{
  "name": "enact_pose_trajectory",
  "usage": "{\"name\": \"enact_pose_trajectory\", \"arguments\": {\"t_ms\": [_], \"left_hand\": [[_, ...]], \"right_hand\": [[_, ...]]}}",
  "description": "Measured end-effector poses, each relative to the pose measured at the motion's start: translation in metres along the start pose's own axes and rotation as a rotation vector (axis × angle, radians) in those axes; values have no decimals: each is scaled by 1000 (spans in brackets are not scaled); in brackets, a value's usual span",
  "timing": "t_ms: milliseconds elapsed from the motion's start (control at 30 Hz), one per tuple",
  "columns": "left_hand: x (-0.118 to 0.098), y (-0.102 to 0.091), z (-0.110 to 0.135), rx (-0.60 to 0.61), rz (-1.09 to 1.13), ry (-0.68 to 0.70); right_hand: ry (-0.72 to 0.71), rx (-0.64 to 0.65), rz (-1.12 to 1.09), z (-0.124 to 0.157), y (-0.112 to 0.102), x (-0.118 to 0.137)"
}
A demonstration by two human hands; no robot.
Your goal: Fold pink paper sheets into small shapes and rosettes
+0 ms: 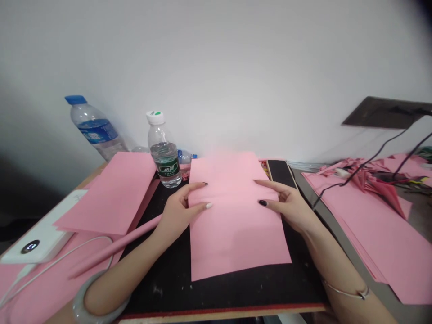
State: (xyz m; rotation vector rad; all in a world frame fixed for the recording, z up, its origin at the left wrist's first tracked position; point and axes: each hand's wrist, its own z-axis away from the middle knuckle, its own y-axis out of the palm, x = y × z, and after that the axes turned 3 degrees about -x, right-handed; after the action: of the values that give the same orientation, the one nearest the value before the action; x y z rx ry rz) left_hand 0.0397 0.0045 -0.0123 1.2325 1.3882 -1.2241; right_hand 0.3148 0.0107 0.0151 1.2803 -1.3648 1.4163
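A pink sheet of paper (236, 225) lies upright on a black mat (236, 288) in front of me. My left hand (178, 209) grips the sheet's left edge, thumb on top and fingers curled round it. My right hand (286, 204) holds the right edge the same way, thumb on the paper. Both hands sit near the sheet's upper half, which lifts slightly off the mat.
A stack of pink paper (111, 193) and a rolled pink tube (114, 247) lie at left, by a white power bank (40, 236) with cable. Two water bottles (165, 150) (94, 128) stand at the back. More pink sheets (371, 225) and black cables (364, 164) cover the right.
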Motion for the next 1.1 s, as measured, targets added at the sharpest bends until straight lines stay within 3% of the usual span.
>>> {"name": "enact_pose_trajectory", "arguments": {"t_ms": [333, 567, 933, 1100], "left_hand": [[-2, 0, 8, 82, -264, 247], [-5, -4, 9, -74, -404, 381], [-11, -8, 9, -285, -507, 642], [-13, -10, 8, -317, -526, 704]], "right_hand": [[-156, -194, 126, 2, -1, -5], [-233, -225, 387, 11, 3, 3], [-651, -437, 805, 19, 11, 7], [-726, -491, 887, 21, 11, 10]]}}
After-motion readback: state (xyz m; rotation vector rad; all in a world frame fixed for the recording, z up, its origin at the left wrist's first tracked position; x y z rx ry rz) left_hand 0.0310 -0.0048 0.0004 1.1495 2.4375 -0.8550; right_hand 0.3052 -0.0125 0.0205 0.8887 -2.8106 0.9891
